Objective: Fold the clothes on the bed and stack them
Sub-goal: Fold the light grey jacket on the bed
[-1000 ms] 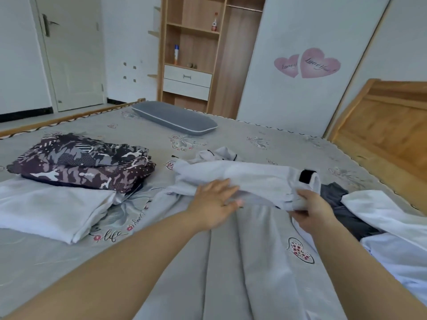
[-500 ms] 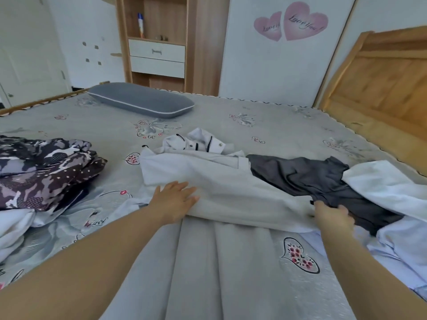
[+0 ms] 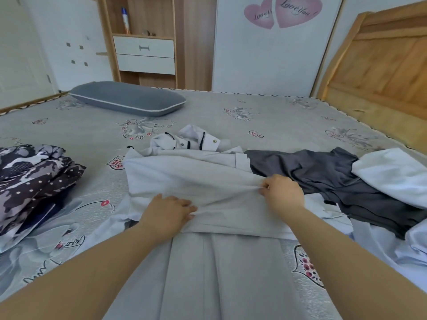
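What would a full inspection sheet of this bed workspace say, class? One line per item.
Surface: bed with grey printed sheet.
Job's things: pale grey garment half folded; dark grey garment and white garment unfolded; patterned folded pile at left.
Clutter: grey pillow.
Grippers: left hand flat on pale garment; right hand pinching it.
Cables: nothing seen.
Surroundings: wooden headboard, shelf unit, heart stickers.

A pale grey garment point(image 3: 184, 179) lies half-folded mid-bed, collar at its far edge. Patterned folded clothes point(image 3: 30, 181) are stacked left; a dark grey garment point(image 3: 323, 179) lies crumpled right.
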